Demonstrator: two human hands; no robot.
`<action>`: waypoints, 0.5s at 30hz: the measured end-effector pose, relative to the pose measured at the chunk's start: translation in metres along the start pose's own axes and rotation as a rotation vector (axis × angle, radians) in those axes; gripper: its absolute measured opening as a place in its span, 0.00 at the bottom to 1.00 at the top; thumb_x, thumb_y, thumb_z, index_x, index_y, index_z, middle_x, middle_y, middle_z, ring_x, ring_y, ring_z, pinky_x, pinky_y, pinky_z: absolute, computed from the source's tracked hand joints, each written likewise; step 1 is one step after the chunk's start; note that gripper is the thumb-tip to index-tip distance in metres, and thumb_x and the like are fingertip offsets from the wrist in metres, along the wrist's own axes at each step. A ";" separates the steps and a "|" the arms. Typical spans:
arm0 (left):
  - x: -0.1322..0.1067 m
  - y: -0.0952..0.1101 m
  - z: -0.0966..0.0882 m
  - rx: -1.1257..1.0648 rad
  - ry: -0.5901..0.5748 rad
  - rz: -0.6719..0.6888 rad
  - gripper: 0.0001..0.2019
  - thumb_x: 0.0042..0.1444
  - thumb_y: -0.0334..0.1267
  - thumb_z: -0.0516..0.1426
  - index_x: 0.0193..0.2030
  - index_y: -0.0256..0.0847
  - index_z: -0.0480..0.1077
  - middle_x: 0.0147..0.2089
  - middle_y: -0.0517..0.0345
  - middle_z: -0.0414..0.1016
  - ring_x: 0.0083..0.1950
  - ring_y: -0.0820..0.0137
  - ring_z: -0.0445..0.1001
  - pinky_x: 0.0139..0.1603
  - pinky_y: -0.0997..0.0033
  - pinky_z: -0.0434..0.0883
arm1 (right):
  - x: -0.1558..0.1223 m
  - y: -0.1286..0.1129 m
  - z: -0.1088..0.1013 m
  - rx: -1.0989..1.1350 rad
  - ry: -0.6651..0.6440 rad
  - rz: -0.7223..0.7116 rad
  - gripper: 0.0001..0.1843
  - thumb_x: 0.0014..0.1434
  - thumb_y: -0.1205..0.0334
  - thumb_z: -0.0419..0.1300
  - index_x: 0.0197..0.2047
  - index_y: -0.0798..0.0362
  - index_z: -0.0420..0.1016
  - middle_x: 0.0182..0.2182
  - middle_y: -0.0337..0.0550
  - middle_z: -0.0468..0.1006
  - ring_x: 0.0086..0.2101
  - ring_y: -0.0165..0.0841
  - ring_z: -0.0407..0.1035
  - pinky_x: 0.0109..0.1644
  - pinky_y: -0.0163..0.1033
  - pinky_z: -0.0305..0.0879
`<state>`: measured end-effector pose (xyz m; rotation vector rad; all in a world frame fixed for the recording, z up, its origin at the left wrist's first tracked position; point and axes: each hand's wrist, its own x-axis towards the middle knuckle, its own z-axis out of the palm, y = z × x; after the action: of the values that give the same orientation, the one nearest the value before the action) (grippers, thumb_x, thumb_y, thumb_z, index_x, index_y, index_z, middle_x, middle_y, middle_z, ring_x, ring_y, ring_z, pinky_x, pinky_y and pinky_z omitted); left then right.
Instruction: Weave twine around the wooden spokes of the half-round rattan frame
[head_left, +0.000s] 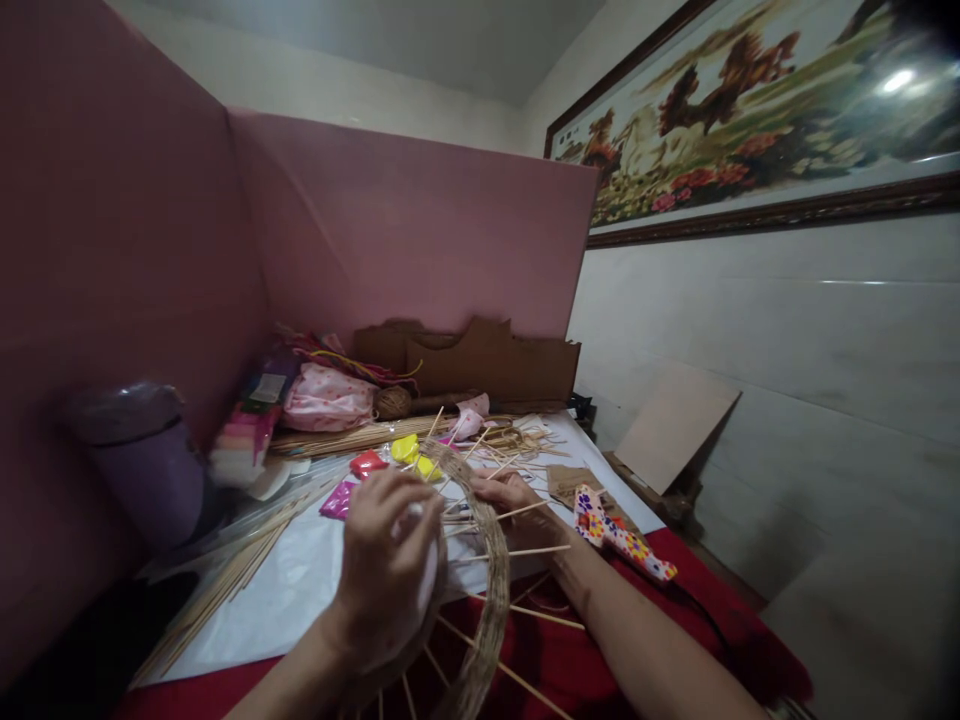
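Note:
A half-woven round basket piece (486, 590) of tan reed with thin spokes sticking out stands on edge in front of me. My left hand (386, 565) is closed around its near side, fingers curled over the woven rim. My right hand (514, 500) reaches behind the rim, fingers pinched among the spokes; what they pinch is too small to make out. Both forearms come in from the bottom of the view.
A white sheet (300, 580) covers a red cloth (697, 600). On it lie bundles of reed sticks (225, 580), coloured clay pieces (405, 450), a spotted glue gun (622, 535), a purple cup (146, 470), a pink bag (326, 400) and cardboard (487, 365). Pink boards (412, 220) wall the back and left.

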<state>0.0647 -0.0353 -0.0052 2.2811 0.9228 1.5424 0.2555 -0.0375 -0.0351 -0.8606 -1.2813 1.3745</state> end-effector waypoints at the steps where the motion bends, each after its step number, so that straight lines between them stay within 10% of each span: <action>1: 0.009 -0.006 -0.003 -0.013 0.025 -0.128 0.05 0.54 0.40 0.57 0.35 0.42 0.71 0.39 0.54 0.72 0.44 0.62 0.68 0.47 0.60 0.61 | 0.000 0.000 0.000 0.040 -0.011 0.012 0.18 0.50 0.49 0.63 0.28 0.56 0.68 0.19 0.32 0.62 0.18 0.22 0.51 0.21 0.30 0.48; 5: 0.040 -0.028 -0.013 -0.347 -0.193 -0.701 0.17 0.43 0.45 0.63 0.39 0.38 0.70 0.33 0.56 0.72 0.36 0.65 0.69 0.36 0.68 0.62 | 0.001 -0.001 0.000 0.093 -0.037 0.021 0.17 0.47 0.51 0.64 0.27 0.57 0.69 0.16 0.30 0.58 0.15 0.21 0.47 0.17 0.30 0.41; 9: 0.046 -0.036 -0.009 -0.542 -0.438 -0.804 0.13 0.37 0.41 0.65 0.27 0.35 0.72 0.25 0.59 0.71 0.27 0.72 0.67 0.29 0.72 0.59 | 0.001 -0.002 0.001 0.063 -0.043 0.016 0.17 0.47 0.50 0.64 0.26 0.56 0.70 0.14 0.29 0.57 0.13 0.20 0.45 0.16 0.31 0.40; 15: 0.039 -0.032 0.000 -0.792 -0.468 -0.904 0.10 0.34 0.33 0.65 0.22 0.34 0.69 0.22 0.62 0.67 0.22 0.78 0.62 0.23 0.76 0.57 | 0.000 -0.001 0.003 0.116 -0.070 0.029 0.16 0.46 0.51 0.65 0.27 0.58 0.72 0.16 0.31 0.60 0.15 0.21 0.49 0.17 0.31 0.40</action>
<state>0.0630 0.0132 0.0071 1.2639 0.8108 0.7151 0.2527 -0.0383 -0.0336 -0.7597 -1.2333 1.4979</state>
